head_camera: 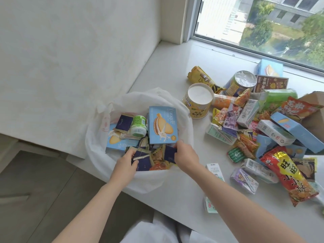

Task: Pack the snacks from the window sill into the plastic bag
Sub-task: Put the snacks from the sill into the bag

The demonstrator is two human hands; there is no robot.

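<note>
A white plastic bag (98, 137) lies open on the white window sill (175, 67). Inside it are light blue biscuit boxes (163, 125), a green and white bottle (138, 128) and dark blue sachets (143, 162). My left hand (125, 165) reaches into the bag's near side and grips a dark blue sachet. My right hand (185, 155) is at the bag's right rim, fingers curled on another dark blue sachet (169, 153) under the upright blue box. A pile of snacks (259, 123) lies on the sill to the right.
Beside the bag stands a yellow tub with a white lid (199, 100). A red chip bag (289, 178), small drink cartons (215, 171) and a brown paper bag (313, 109) lie at the right. The window (263, 23) is behind; the sill's edge drops to a wooden floor (43, 181) at left.
</note>
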